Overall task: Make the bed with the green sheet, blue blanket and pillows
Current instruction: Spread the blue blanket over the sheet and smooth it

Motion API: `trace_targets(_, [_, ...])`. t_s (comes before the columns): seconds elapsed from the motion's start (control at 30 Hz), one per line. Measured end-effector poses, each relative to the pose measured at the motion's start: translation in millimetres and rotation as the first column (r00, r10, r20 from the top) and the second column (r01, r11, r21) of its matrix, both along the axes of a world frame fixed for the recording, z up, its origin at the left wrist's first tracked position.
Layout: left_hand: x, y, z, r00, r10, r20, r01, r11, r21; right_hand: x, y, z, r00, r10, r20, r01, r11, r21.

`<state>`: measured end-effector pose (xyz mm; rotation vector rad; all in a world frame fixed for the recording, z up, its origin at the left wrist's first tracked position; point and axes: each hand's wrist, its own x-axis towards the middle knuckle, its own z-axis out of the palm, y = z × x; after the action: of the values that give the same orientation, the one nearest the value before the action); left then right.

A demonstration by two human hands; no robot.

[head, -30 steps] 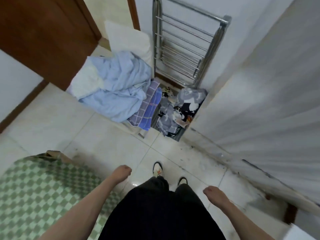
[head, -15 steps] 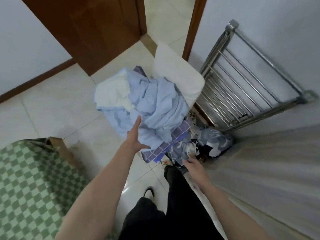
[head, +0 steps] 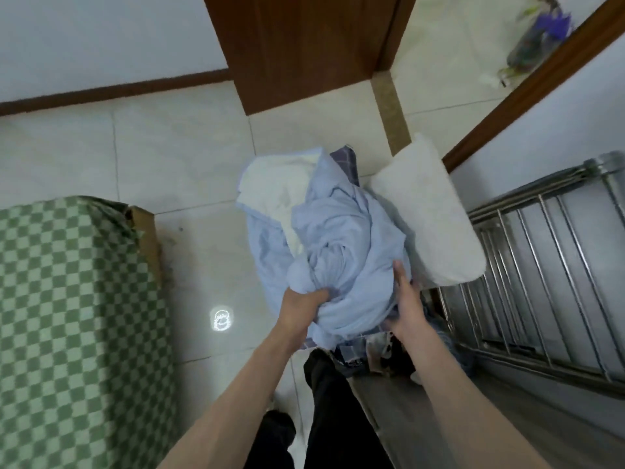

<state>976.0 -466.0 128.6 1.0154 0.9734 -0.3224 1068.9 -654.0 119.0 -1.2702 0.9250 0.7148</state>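
A crumpled light blue blanket (head: pixel 334 231) with a cream inner side lies heaped on a pile on the floor. My left hand (head: pixel 301 308) is clenched in its near fold. My right hand (head: pixel 404 299) lies flat against the blanket's right side, fingers extended. A white pillow (head: pixel 429 218) leans just right of the heap, touching it. The bed, covered with the green checked sheet (head: pixel 67 316), fills the lower left.
A brown wooden door (head: pixel 304 45) stands open ahead. A folded metal drying rack (head: pixel 548 265) leans on the right wall. Checked cloth and dark clothes (head: pixel 382 353) lie under the blanket near my feet. Pale floor tiles (head: pixel 169 157) separate the bed and the pile.
I have stepped closer to the pile. My left hand went from open beside the blanket to clenched in it, and my right hand rose from the clothes to the blanket's side.
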Motion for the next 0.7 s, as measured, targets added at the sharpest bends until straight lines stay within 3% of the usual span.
trace_targets(0.07, [-26,18,22,0.998,0.040,0.051,-0.038,0.999,-0.026,-3,11,12,0.995,0.071,-0.076,-0.057,0.984,0.171])
trace_targets(0.13, [-63,49,46,0.983,0.133,0.130,-0.130,0.991,-0.029,-15,50,40,0.980,0.191,-0.050,-0.170,0.946,0.277])
trace_targets(0.27, [-142,114,92,0.908,0.288,0.304,-0.316,0.947,0.049,-55,152,99,0.911,0.388,0.140,-0.409,0.893,0.187])
trace_targets(0.37, [-228,162,124,0.828,0.405,0.388,-0.477,0.873,0.105,-109,235,144,0.783,0.542,0.304,-0.597,0.793,0.124])
trace_targets(0.43, [-293,185,140,0.744,0.534,0.403,-0.622,0.774,0.121,-157,284,168,0.680,0.605,0.413,-0.698,0.708,0.112])
trace_targets(0.53, [-394,205,154,0.549,0.730,0.408,-0.818,0.571,0.078,-249,352,196,0.509,0.660,0.552,-0.821,0.566,0.081])
trace_targets(0.7, [-544,224,162,0.263,0.854,0.449,-0.963,0.261,0.067,-406,441,222,0.223,0.681,0.698,-0.945,0.327,-0.017])
